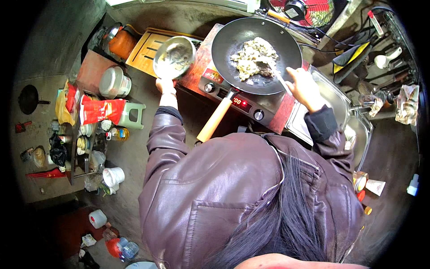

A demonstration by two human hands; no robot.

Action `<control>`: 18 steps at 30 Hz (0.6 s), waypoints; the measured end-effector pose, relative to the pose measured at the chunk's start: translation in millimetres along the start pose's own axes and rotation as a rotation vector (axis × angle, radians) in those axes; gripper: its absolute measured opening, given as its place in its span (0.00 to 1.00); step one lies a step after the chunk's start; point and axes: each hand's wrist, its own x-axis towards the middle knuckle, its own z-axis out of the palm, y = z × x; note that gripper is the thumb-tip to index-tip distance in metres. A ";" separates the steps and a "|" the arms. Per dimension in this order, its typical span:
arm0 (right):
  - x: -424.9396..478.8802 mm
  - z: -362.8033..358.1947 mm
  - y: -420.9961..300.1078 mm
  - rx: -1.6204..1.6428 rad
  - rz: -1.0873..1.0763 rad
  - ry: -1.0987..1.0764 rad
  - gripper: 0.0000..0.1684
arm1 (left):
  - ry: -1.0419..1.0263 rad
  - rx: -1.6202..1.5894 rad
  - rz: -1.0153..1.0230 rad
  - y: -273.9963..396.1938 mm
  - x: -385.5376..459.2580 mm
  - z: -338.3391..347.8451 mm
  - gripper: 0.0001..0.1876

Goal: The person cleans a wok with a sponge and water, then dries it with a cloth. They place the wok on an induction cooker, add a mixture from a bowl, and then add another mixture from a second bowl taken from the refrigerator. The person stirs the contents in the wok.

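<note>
My left hand [165, 86] grips the near rim of a metal bowl [175, 58], tilted so that its inside shows, with some residue in it. The bowl is to the left of a black wok [225, 40], apart from it. Pale, lumpy food with darker bits [255, 55] lies in the wok. My right hand [302, 85] holds a utensil [278, 74] with a light handle, whose far end reaches into the food. The wok stands on an electric cooker [218, 89] with a lit display, and its wooden handle [215, 120] points towards me.
A wooden board [142, 55] lies behind the bowl, near an orange pot [123, 43]. At the right is a metal sink [336, 97], with utensils hanging beyond it. A lidded tub [116, 82], a green stool [134, 116] and shelves with containers stand at the left. A fan [317, 11] is behind the wok.
</note>
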 end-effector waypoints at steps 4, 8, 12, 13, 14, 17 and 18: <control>-12.7 -16.5 1.6 0.258 0.042 0.204 0.22 | -0.058 0.182 -0.094 -18.9 -8.1 12.6 0.13; -36.1 -25.0 -12.7 0.437 0.220 0.157 0.20 | -0.115 0.276 -0.084 -34.5 -1.3 22.9 0.18; -59.3 -30.5 -8.1 0.431 0.259 0.158 0.18 | -0.200 0.388 -0.090 -45.7 11.6 22.0 0.19; -62.4 -33.9 -6.8 0.451 0.279 0.159 0.18 | -0.214 0.425 -0.085 -49.0 17.1 19.0 0.20; -68.2 -37.6 -4.5 0.465 0.312 0.160 0.18 | -0.230 0.422 -0.092 -45.5 10.7 21.8 0.22; -71.3 -45.5 0.3 0.477 0.313 0.248 0.15 | -0.221 0.442 -0.130 -38.7 8.0 19.8 0.27; -71.3 -48.2 1.6 0.495 0.313 0.265 0.14 | -0.122 0.441 -0.063 -37.3 4.0 16.6 0.33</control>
